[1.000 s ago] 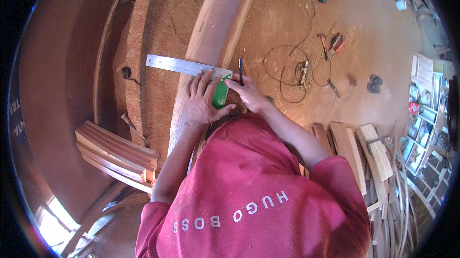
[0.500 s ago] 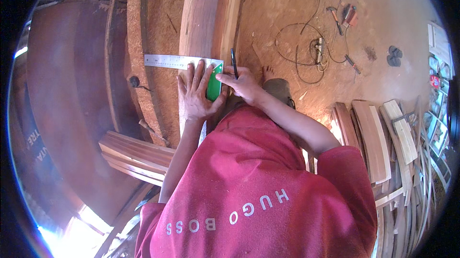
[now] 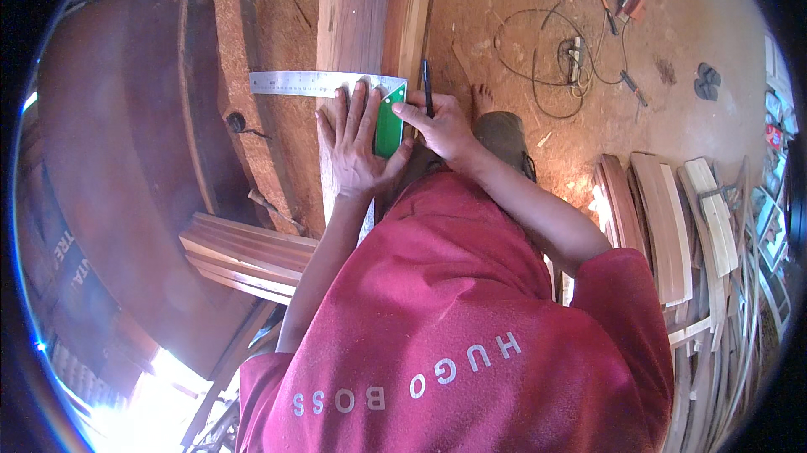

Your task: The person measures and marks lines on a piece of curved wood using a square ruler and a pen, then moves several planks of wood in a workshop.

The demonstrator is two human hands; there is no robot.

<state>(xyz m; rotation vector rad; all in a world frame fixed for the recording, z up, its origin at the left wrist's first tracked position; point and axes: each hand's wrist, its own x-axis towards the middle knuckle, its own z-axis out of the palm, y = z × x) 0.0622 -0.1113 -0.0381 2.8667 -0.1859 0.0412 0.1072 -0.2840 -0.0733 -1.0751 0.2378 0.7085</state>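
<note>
My left hand (image 3: 357,142) lies flat on a long wooden plank (image 3: 357,7), its fingers spread over a try square. The square has a steel ruler blade (image 3: 294,82) running left across the plank and a green handle (image 3: 390,125) along the plank's right edge. My right hand (image 3: 439,123) holds a dark pencil (image 3: 427,87) upright, its tip at the plank's right edge just beside the green handle. A red shirt covers the lower middle of the view.
Curved wooden slats (image 3: 244,255) are stacked at lower left. More cut boards (image 3: 672,218) lean at the right. Cables and a power strip (image 3: 576,54), a hammer (image 3: 601,3) and other hand tools lie on the dusty floor at upper right. A bare foot (image 3: 481,100) shows below the right hand.
The view has swung so the plank now runs nearly straight up. Both hands keep their hold on the square and pencil at the plank's edge.
</note>
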